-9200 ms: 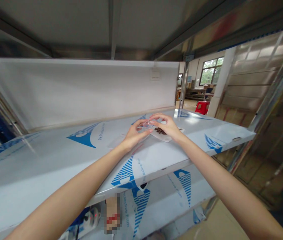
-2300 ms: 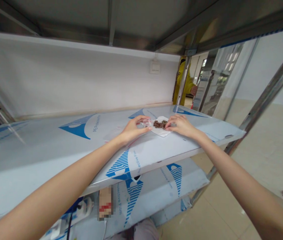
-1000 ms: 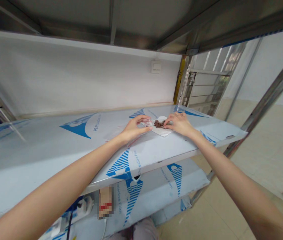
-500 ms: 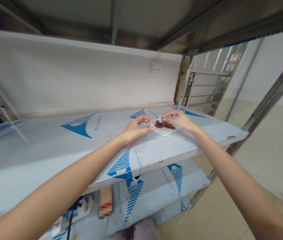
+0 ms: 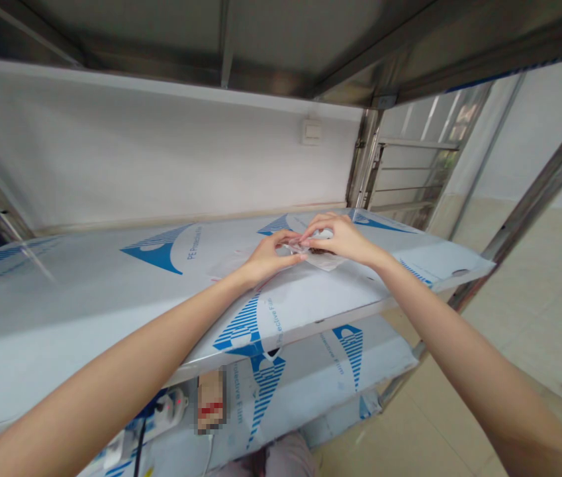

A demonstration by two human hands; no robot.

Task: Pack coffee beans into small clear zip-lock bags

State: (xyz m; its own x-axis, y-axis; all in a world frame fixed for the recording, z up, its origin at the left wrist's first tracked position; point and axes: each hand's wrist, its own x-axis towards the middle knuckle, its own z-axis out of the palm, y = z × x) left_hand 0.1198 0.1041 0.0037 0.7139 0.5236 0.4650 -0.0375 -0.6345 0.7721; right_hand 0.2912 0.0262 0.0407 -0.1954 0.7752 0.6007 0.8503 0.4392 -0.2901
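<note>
The left hand (image 5: pixel 273 256) is pinching a corner of a clear plastic bag (image 5: pixel 300 246), steadying it on a blue-printed, film-covered steel shelf (image 5: pixel 112 291); the right hand (image 5: pixel 337 238) is curving over it, grip unclear.

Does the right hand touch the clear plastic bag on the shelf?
Touching: the head view shows the right hand with fingers on the clear plastic bag.

Bag: we see a clear plastic bag (image 5: pixel 294 246), crumpled
Paper: white paper (image 5: pixel 329 262), just beside the bag
Pieces: brown pieces (image 5: pixel 318 252), mostly hidden, on the paper
</note>
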